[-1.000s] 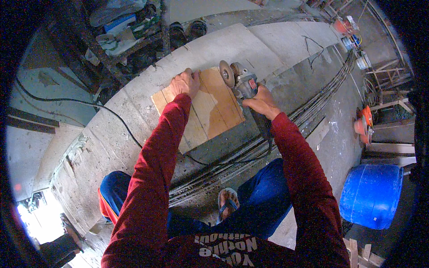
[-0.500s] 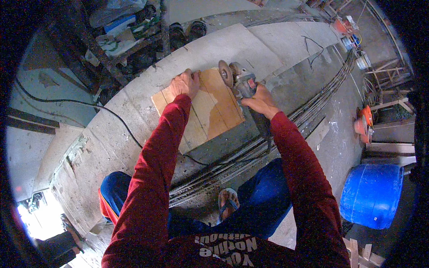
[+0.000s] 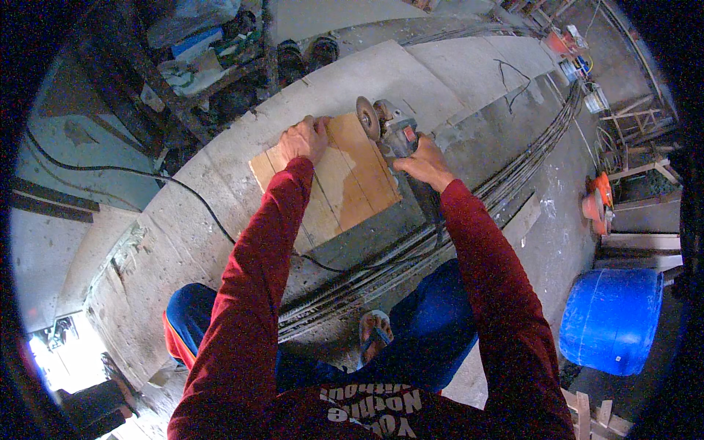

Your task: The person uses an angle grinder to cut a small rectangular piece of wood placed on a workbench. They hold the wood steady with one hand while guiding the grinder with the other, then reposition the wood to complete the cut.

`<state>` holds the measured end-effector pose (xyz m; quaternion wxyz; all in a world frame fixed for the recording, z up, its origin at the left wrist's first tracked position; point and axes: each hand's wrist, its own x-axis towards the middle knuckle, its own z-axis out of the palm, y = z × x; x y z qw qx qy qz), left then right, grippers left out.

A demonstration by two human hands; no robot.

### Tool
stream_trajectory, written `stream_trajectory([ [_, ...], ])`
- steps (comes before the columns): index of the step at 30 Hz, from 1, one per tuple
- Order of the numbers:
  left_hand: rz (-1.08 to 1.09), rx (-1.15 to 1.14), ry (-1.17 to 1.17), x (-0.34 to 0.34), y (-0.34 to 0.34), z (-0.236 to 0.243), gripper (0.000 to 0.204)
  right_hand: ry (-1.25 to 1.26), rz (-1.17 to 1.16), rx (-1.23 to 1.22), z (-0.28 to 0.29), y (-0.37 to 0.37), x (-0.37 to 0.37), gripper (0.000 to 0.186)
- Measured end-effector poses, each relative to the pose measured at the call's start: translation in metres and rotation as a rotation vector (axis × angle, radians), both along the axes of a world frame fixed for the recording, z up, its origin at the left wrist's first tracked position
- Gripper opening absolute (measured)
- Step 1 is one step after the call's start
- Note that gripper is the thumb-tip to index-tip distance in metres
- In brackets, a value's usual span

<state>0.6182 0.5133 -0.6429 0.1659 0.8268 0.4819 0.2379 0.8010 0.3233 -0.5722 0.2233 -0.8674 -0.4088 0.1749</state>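
A flat tan panel (image 3: 352, 198), marked with several straight lines and one darker patch, lies on the grey surface in front of me. My left hand (image 3: 304, 139) presses on its far left part, fingers curled over the far edge. In my right hand (image 3: 425, 163) is the body of an angle grinder (image 3: 400, 138). Its round disc (image 3: 368, 119) stands at the panel's far right corner; whether it touches the edge I cannot tell. A dark cord trails from the grinder toward my knees.
Long thin rods (image 3: 506, 194) run diagonally across the floor beside the panel. The black cable (image 3: 194, 192) comes in from the left and passes under my left forearm. At right lies a blue drum (image 3: 610, 321), with orange buckets (image 3: 598, 204) beyond it. A cluttered shelf (image 3: 198, 81) stands far left.
The grinder and my right hand have shifted very slightly to the left, and the disc sits a little farther away. My left hand and the panel have hardly moved.
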Motion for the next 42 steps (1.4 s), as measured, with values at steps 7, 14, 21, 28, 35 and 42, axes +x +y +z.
stream_trajectory([
  [7, 0.023, -0.042, 0.034, 0.001, -0.001, 0.001, 0.037, -0.005, 0.032, 0.032, 0.004, 0.003, 0.0, 0.06],
  [14, 0.01, -0.02, 0.008, 0.0, -0.001, -0.001, 0.037, -0.023, -0.007, -0.031, -0.001, 0.008, 0.004, 0.07],
  [21, 0.007, 0.037, -0.008, -0.001, -0.004, 0.003, 0.042, 0.022, 0.054, 0.056, 0.011, -0.005, -0.005, 0.051],
  [28, 0.015, -0.018, 0.015, 0.0, -0.002, 0.005, 0.043, 0.039, 0.046, -0.071, 0.022, -0.01, -0.009, 0.039],
  [35, 0.024, -0.004, 0.002, 0.002, 0.0, 0.0, 0.044, -0.042, 0.009, -0.001, 0.006, -0.014, -0.006, 0.049],
  [42, 0.028, -0.032, 0.006, 0.002, 0.001, -0.001, 0.042, -0.031, 0.003, -0.048, -0.005, -0.015, 0.002, 0.051],
])
